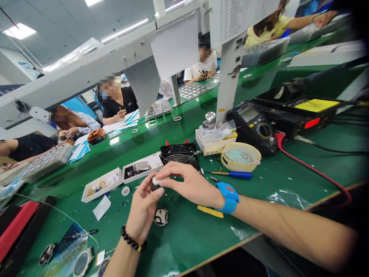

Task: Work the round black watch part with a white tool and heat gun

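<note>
My left hand point(142, 206), with black beads at the wrist, is closed on a small dark round part point(153, 187) that looks like a watch piece. A small white round piece point(156, 181) sits against that part, pinched in the fingertips of my right hand point(191, 186), which has a blue strap point(229, 198) at its wrist. The fingers partly hide both pieces. Just below the hands, an open round watch case point(160, 216) lies on the green bench mat point(184, 244). Beside my left hand lies a small white ring-shaped piece point(125, 191).
Behind the hands stand a black fan point(178, 154), white parts trays point(100, 184), a round yellowish dish point(242, 157) and a multimeter point(253, 125). A blue-handled screwdriver point(240, 175) lies at right. More watch cases point(83, 262) are at lower left. Several people sit across the bench.
</note>
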A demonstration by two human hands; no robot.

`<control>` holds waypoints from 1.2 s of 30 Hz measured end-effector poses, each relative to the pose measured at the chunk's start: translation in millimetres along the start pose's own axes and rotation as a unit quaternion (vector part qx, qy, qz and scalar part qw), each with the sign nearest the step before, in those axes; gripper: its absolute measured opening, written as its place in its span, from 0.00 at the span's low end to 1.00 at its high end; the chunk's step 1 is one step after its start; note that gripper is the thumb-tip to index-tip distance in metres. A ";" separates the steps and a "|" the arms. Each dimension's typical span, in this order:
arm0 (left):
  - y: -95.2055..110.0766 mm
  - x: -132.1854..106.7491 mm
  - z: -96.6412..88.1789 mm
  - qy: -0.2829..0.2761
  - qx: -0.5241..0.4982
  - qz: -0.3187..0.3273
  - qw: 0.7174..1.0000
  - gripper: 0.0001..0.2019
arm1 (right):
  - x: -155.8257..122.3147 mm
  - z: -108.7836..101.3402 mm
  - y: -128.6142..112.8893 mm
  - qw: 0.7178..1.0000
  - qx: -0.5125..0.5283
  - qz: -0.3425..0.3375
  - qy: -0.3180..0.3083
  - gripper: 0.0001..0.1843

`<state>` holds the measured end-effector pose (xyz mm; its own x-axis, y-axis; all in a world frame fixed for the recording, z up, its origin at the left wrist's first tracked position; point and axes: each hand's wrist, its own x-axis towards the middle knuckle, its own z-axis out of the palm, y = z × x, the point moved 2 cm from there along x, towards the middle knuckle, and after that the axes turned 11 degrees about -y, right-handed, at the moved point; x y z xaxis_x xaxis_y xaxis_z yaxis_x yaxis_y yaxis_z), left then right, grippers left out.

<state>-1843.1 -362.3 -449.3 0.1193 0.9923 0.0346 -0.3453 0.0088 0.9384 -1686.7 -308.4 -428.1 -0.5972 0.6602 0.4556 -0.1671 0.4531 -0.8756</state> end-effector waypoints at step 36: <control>5.2 -0.9 -2.7 0.038 0.057 0.040 0.997 0.28 | -3.7 0.2 -8.0 0.999 -0.011 -0.036 0.026 0.05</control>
<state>-1847.6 -362.8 -445.4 0.0235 0.9958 0.0881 -0.2431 -0.0798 0.9667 -1683.4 -314.6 -422.8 -0.5417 0.6556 0.5261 -0.1912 0.5133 -0.8366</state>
